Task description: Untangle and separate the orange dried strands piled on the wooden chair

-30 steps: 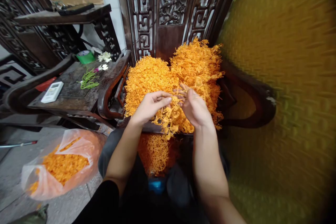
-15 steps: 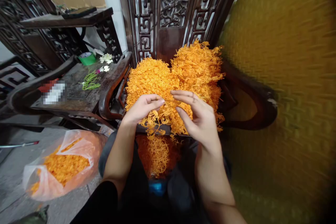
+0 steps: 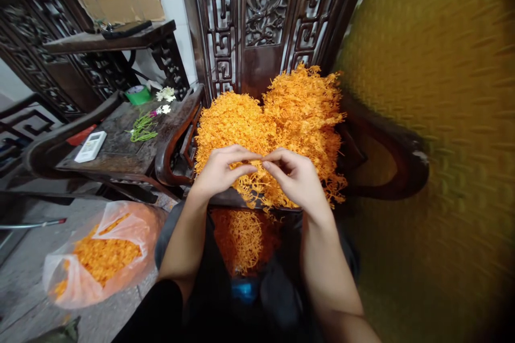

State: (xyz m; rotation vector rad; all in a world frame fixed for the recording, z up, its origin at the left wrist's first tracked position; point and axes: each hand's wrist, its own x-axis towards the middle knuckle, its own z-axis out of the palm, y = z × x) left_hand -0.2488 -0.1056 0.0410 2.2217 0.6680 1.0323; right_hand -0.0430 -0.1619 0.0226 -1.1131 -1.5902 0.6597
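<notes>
My left hand [image 3: 224, 170] is closed in a pinch over the front of the orange pile, palm turned inward. A loose cluster of thin, curly orange strands [image 3: 250, 193] dangles below its fingers, apparently from its grip. Facing it, my right hand [image 3: 296, 176] has thumb and index finger drawn together, the tips meeting those of the left hand; what lies between them is too small to make out. Behind both hands, two big mounds of frilly orange strands, a left mound [image 3: 231, 120] and a taller right mound [image 3: 303, 99], rest on a dark wooden chair seat.
The chair has a carved back [image 3: 263, 21] and a curved right arm [image 3: 406, 171]. On the left, a side table [image 3: 115, 158] bears a white remote [image 3: 92, 146], green tape [image 3: 137, 95], green stems [image 3: 144, 127] and white flowers [image 3: 166, 94]. A plastic bag [image 3: 151, 230] of orange bits lies on the floor.
My right hand has moved in to meet the left, its spread fingers now pinched together. The dangling orange cluster has shifted slightly right and sits lower behind the left fingers.
</notes>
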